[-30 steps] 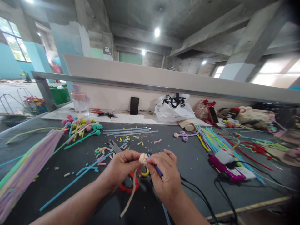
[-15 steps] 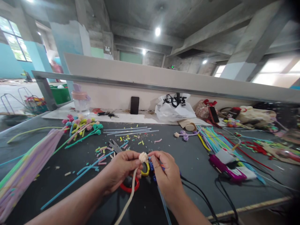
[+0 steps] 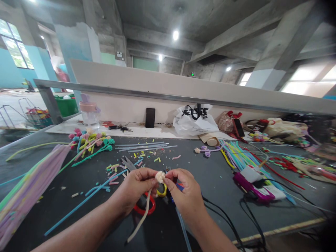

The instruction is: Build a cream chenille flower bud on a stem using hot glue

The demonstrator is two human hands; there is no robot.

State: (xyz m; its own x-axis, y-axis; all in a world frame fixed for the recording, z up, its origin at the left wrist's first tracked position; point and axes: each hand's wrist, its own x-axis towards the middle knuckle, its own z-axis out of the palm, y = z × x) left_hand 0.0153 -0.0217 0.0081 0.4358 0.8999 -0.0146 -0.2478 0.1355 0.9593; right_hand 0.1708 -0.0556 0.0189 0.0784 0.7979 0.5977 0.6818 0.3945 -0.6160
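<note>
A small cream chenille flower (image 3: 160,176) with a long cream stem (image 3: 141,222) is held up between my two hands. The fingertips of my left hand (image 3: 136,187) are closed on the flower's left side, where the stem hangs down. My right hand (image 3: 183,185) pinches its right side with thumb and forefinger. Behind and below the hands lie scissors (image 3: 149,207) with red and yellow handles, partly hidden. Mostly covered by my right hand is a blue tool (image 3: 180,187), perhaps a glue gun, with a clear stick (image 3: 183,227) below it.
Colourful chenille stems (image 3: 39,178) and finished flowers (image 3: 91,140) lie at left, with cut scraps (image 3: 114,176) in the middle. At right are more stems (image 3: 236,154) and a purple power strip (image 3: 254,189) with black cords. A phone (image 3: 150,118) leans against the back panel.
My right fingers have closed in on the flower's right side. The flower has turned a little, and the stem's dark lower end has come into view.
</note>
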